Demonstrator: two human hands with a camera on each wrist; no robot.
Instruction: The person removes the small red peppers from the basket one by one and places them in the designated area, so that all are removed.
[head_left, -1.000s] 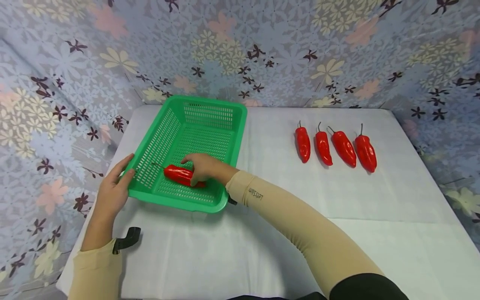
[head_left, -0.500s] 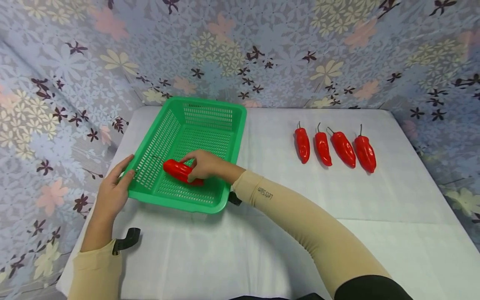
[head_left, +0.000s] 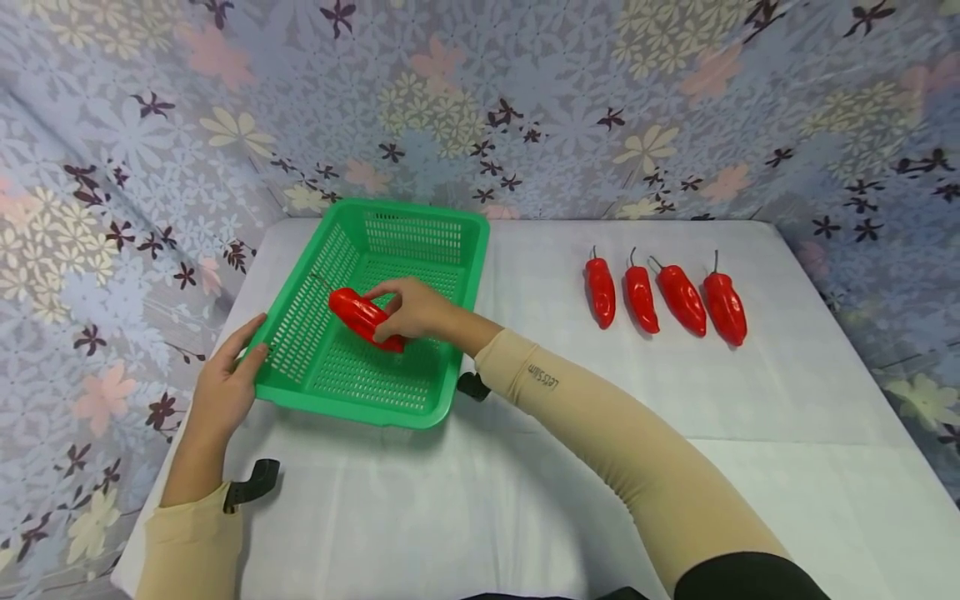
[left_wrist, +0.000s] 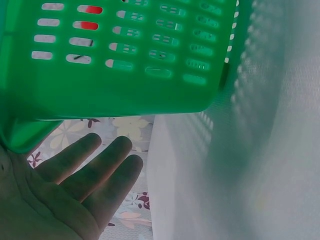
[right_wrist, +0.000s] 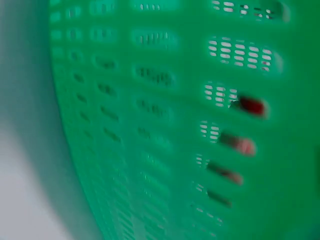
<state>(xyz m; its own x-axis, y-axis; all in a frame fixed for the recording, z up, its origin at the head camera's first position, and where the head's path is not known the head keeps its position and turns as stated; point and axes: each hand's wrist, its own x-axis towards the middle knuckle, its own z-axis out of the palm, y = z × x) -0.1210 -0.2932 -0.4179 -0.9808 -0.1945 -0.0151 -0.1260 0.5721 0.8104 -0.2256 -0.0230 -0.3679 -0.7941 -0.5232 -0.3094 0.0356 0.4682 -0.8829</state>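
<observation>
In the head view a green plastic basket (head_left: 405,408) with slotted walls stands on the white-covered table. Over its inside, my right hand (head_left: 416,317) pinches a red chili pepper (head_left: 358,314) between thumb and fingers. The pepper tilts, its thin stem toward the upper left, and appears off the basket floor. My left hand (head_left: 228,379) holds the basket's left rim between thumb and forefinger. In the left wrist view the other fingers (left_wrist: 107,185) stretch out loosely below the rim. Through the basket wall (right_wrist: 185,90) in the right wrist view, only bits of red show; the right hand is largely hidden.
Several more red chili peppers (head_left: 681,300) lie in a row on the right of the table (head_left: 600,400), stems pointing away. A floral cloth (head_left: 450,108) hangs behind and at the sides. Black wrist mounts (head_left: 255,483) stick out near both sleeves.
My right hand has raised the pepper from the basket floor, moving it away from me inside the basket and tilting it more. The left hand keeps its place on the rim.
</observation>
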